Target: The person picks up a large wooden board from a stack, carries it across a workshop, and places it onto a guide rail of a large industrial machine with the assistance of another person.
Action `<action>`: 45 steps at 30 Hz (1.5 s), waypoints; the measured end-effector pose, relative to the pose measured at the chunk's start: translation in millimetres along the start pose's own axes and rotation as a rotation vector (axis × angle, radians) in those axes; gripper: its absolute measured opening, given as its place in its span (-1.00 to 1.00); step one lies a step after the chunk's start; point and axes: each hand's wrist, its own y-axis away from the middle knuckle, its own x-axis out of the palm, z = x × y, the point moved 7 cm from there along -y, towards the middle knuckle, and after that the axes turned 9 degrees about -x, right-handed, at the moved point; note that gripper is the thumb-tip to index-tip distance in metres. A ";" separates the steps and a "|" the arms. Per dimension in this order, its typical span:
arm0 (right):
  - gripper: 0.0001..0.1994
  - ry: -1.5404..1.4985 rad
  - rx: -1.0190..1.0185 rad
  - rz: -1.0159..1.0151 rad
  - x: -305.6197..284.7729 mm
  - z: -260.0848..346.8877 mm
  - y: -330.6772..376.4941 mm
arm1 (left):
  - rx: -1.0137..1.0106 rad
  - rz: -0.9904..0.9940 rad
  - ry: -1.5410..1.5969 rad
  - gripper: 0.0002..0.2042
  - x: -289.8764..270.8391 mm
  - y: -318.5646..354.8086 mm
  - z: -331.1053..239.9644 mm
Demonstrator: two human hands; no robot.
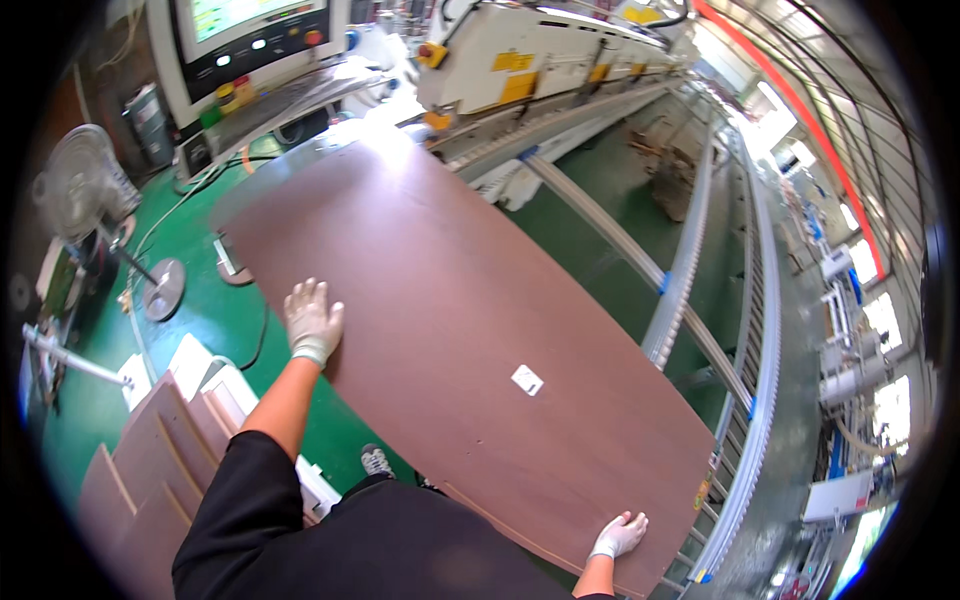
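A long brown panel (430, 270) stretches in front of me, from the machine at the far left to the lower right. A small white label (527, 380) is stuck on its face. My left hand (312, 318), in a pale glove, rests on the panel's left edge with its fingers spread. Near the panel's close right end, my gloved right hand (620, 535) lies on the surface, fingers stretched out and nothing in them. The panel's underside and whatever bears it are hidden.
A long white machine (490, 60) with yellow labels stands at the back, beside a control panel (255, 45) with a screen. Roller rails (690, 250) run along the right. To the left are a pedestal fan (85, 185), cables on the green floor, and stacked brown panels (160, 450).
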 end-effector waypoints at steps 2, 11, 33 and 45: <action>-0.53 0.034 0.008 0.018 5.3 -9.4 2.5 | 0.012 -0.011 -0.006 -0.41 5.1 0.8 -4.5; -0.52 0.050 0.031 0.060 14.2 -13.2 0.5 | -0.011 0.019 0.045 -0.40 -8.3 3.5 -4.2; -0.53 -0.027 0.033 -0.023 -3.9 -5.4 5.1 | 0.007 0.032 0.013 -0.42 -6.3 2.9 -15.3; -0.60 -0.129 0.032 -0.078 -2.1 -3.7 5.5 | 0.193 0.206 -0.120 -0.23 31.7 -1.8 -2.7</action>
